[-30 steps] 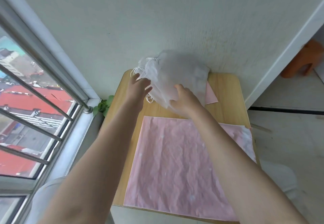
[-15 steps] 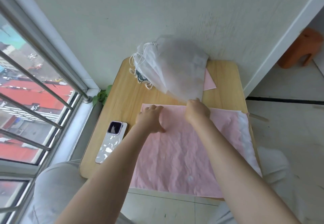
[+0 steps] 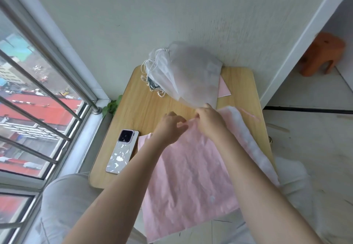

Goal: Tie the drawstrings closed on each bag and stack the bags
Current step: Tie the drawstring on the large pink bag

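A flat pink drawstring bag point(image 3: 193, 182) lies on the small wooden table point(image 3: 145, 108) and hangs over its near edge. My left hand point(image 3: 169, 129) and my right hand point(image 3: 209, 120) both pinch the bag's far top edge and lift it off the table. More white and pink bags point(image 3: 248, 142) lie under it on the right. At the table's far end a stack of white bags point(image 3: 188, 75) leans against the wall, with white drawstrings point(image 3: 150, 70) bunched at its left.
A phone point(image 3: 122, 151) lies face down on the table's left side. A window with metal bars point(image 3: 38, 91) is at the left. A small green plant point(image 3: 111, 106) sits in the corner. An orange stool point(image 3: 322, 53) stands on the floor at the far right.
My hands left the white stack, came back to the pink bag's far edge and now lift it. The pink bag has slid toward me over the near edge.
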Motion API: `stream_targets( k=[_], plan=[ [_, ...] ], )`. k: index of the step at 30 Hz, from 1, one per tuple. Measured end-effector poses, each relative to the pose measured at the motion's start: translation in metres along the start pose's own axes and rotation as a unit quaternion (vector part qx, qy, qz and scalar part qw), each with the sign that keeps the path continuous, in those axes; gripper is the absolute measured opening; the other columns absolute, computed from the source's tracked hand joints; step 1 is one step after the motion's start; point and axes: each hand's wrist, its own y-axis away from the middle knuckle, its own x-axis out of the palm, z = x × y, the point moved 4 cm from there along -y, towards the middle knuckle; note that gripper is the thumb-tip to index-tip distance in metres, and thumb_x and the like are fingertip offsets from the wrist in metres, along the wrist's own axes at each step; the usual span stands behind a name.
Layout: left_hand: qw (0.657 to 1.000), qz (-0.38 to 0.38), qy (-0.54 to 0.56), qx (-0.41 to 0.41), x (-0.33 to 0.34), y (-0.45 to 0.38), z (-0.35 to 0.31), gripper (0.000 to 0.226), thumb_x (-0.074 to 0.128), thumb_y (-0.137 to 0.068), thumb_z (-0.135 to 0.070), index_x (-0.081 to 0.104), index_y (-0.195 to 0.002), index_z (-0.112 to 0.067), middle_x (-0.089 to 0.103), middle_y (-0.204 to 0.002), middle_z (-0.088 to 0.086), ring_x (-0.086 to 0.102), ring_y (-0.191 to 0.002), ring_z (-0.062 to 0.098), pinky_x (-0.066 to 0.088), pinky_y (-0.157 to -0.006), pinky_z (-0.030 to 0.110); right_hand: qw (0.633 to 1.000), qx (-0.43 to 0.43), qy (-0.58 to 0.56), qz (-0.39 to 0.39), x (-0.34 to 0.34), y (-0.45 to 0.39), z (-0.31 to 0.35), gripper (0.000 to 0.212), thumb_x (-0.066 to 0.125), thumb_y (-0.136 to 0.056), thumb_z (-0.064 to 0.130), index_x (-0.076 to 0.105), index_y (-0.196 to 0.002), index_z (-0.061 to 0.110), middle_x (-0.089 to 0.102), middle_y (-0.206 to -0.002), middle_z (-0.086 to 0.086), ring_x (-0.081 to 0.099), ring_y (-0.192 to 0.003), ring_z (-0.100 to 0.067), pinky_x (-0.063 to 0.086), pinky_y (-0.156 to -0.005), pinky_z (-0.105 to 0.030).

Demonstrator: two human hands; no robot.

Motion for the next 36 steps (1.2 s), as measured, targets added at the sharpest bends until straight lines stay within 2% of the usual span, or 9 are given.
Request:
stream_targets(
  k=[4,7,15,22,25,27,30,33,36],
  plan=[
    [0.991,-0.097,0.082,-0.043,-0.019,0.003,-0.001,0.016,0.061,-0.092,-0.02,0.075,-0.091,-0.011,0.069,-0.089,0.003,0.059,-0.084,0.02,0.034,-0.065,0.026,0.987,-0.055,-0.107,-0.103,-0.023,0.004,0.019,0.031,0.049,-0.091,0.002,0.059,-0.118,0.014,0.044,-0.129,-0.006,0.063,-0.093,-0.032,0.054,-0.074,-0.044],
    [0.974,-0.138,0.15,-0.098,-0.03,0.01,0.018,0.013,0.063,-0.091,-0.018,0.074,-0.089,-0.012,0.066,-0.079,-0.003,0.058,-0.078,0.017,0.037,-0.059,0.017,0.974,0.089,-0.115,-0.173,-0.042,0.002,0.001,0.041,0.049,-0.092,0.007,0.046,-0.133,0.007,0.039,-0.139,-0.016,0.059,-0.102,-0.038,0.046,-0.073,-0.038],
    [0.945,-0.119,0.249,-0.175,-0.022,0.027,0.044,0.012,0.063,-0.09,-0.02,0.073,-0.086,-0.015,0.063,-0.071,-0.01,0.055,-0.067,0.012,0.04,-0.059,0.024,0.94,0.238,-0.237,-0.055,-0.017,-0.027,-0.027,0.032,0.039,-0.096,0.027,0.053,-0.118,0.008,0.059,-0.118,-0.017,0.068,-0.068,-0.032,0.044,-0.05,-0.026],
    [0.929,-0.035,0.309,-0.202,-0.023,0.032,0.039,0.015,0.056,-0.086,-0.007,0.066,-0.093,-0.014,0.062,-0.065,0.0,0.058,-0.05,0.018,0.053,-0.051,0.028,0.965,0.178,-0.186,-0.054,-0.021,-0.035,-0.014,0.022,0.047,-0.097,0.028,0.054,-0.097,0.007,0.054,-0.105,-0.014,0.05,-0.081,-0.027,0.033,-0.066,-0.029],
    [0.915,0.132,0.34,-0.173,-0.02,0.036,0.032,0.032,0.063,-0.085,-0.001,0.059,-0.112,-0.018,0.066,-0.083,0.011,0.066,-0.063,0.025,0.057,-0.057,0.034,0.974,0.109,-0.182,-0.081,-0.027,-0.035,-0.001,0.018,0.054,-0.095,0.025,0.05,-0.08,0.015,0.054,-0.102,-0.016,0.049,-0.077,-0.025,0.029,-0.065,-0.026],
    [0.925,0.197,0.294,-0.137,-0.026,0.035,0.03,0.026,0.069,-0.089,-0.026,0.063,-0.114,-0.021,0.073,-0.095,0.005,0.071,-0.081,0.023,0.057,-0.066,0.031,0.98,0.05,-0.178,-0.069,-0.026,-0.032,0.012,0.025,0.059,-0.093,0.021,0.045,-0.072,0.02,0.047,-0.097,-0.014,0.047,-0.076,-0.024,0.027,-0.064,-0.026],
    [0.911,0.069,0.373,-0.16,-0.05,0.02,0.039,0.057,0.051,-0.083,-0.07,0.071,-0.109,-0.023,0.073,-0.103,-0.003,0.067,-0.099,0.018,0.053,-0.085,0.034,0.982,-0.025,-0.185,-0.03,-0.016,-0.025,0.033,0.005,0.063,-0.091,0.018,0.067,-0.09,0.016,0.041,-0.094,-0.008,0.049,-0.082,-0.024,0.031,-0.069,-0.024],
    [0.876,0.04,0.449,-0.175,-0.066,0.011,0.042,0.075,0.042,-0.08,-0.077,0.071,-0.115,-0.017,0.071,-0.112,0.003,0.065,-0.102,0.02,0.048,-0.096,0.038,0.977,-0.094,-0.192,0.023,-0.005,-0.012,0.057,0.046,0.057,-0.094,0.013,0.059,-0.131,0.04,0.039,-0.095,-0.001,0.049,-0.089,-0.018,0.04,-0.085,-0.02],
    [0.887,-0.019,0.422,-0.187,-0.077,0.008,0.044,0.054,0.062,-0.077,-0.065,0.075,-0.103,-0.019,0.073,-0.107,0.003,0.066,-0.101,0.021,0.051,-0.092,0.036,0.975,-0.107,-0.188,0.048,0.005,-0.004,0.073,0.052,0.055,-0.096,0.015,0.051,-0.134,0.05,0.038,-0.108,-0.002,0.055,-0.101,-0.02,0.039,-0.095,-0.021]
  ],
)
